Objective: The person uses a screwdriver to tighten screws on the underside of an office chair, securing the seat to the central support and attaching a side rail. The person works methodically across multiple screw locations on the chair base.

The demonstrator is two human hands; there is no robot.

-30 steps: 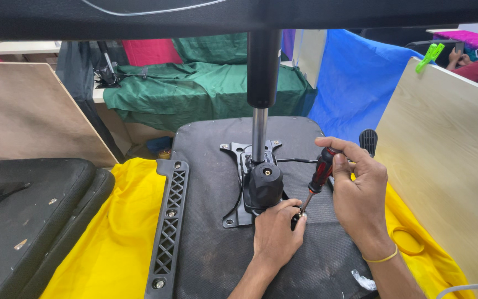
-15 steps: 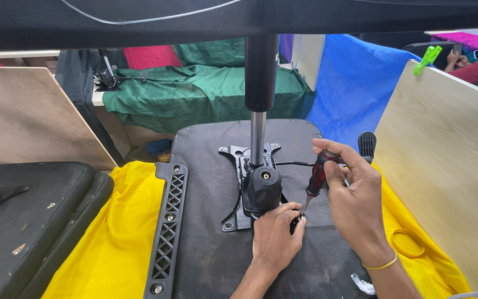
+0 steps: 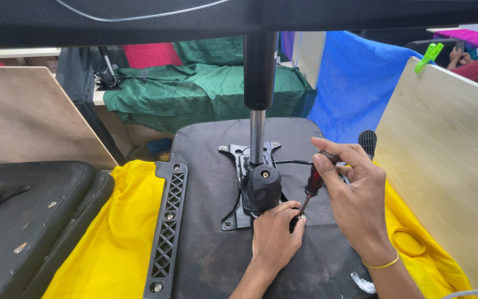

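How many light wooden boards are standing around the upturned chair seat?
2: one wooden board leans at the left behind the black cushion, another stands at the right beside the yellow cloth. Others may be out of view.

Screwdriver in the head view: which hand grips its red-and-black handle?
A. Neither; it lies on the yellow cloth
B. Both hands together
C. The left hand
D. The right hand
D. The right hand wraps the handle of the screwdriver, while the left hand rests on the seat underside by the tip, beside the black tilt mechanism.
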